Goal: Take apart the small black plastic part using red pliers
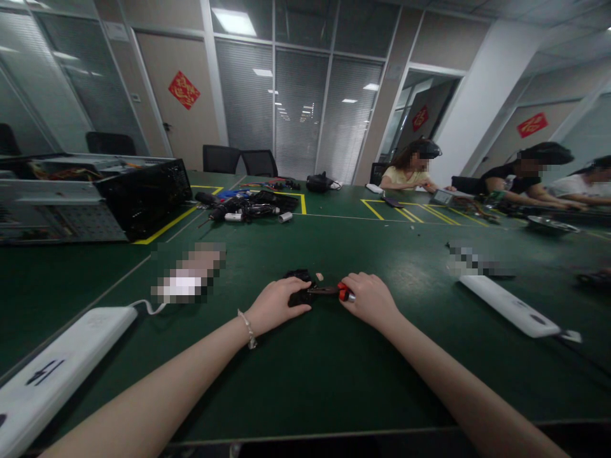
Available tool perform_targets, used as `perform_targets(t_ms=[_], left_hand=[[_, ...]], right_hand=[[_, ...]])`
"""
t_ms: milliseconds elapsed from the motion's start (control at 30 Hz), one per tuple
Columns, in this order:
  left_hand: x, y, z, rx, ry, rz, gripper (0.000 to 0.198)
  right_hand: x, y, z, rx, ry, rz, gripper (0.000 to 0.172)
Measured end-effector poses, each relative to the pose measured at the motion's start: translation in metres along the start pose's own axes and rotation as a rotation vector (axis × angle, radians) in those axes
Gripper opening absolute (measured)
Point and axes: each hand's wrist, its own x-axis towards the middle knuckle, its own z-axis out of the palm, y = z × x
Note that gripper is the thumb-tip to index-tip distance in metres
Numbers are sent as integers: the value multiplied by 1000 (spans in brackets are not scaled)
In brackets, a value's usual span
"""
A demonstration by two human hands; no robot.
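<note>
A small black part (300,287) lies on the green tabletop (334,375), directly in front of the person. The left hand (273,304) has its grip bent around the near side of this part, fingers and thumb pressed to it. The right hand (371,300) has its grip folded around a red-handled tool (342,292), probably pliers, though the fingers hide much of it; the tool's dark tip points left and meets the black part. Just beyond them sits a small pale scrap (319,277). Farther out, a white power strip (90,340) lies on the left and another white strip (508,305) on the right. Behind, toward the left, are a heap of dark tools (252,207) and a computer case (147,200). At the far right, co-workers (405,175) sit along the tabletop.
</note>
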Motion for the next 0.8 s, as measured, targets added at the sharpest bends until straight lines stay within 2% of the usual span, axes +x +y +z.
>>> perform_targets(t_ms=[267,800], left_hand=[[0,3,-3,4,-23,-44,47],[-1,3,-3,-7,-17,-31,46]], right_hand=[[1,-2,-1,11,8,-8,19],[1,-1,-1,5,-1,-1,19]])
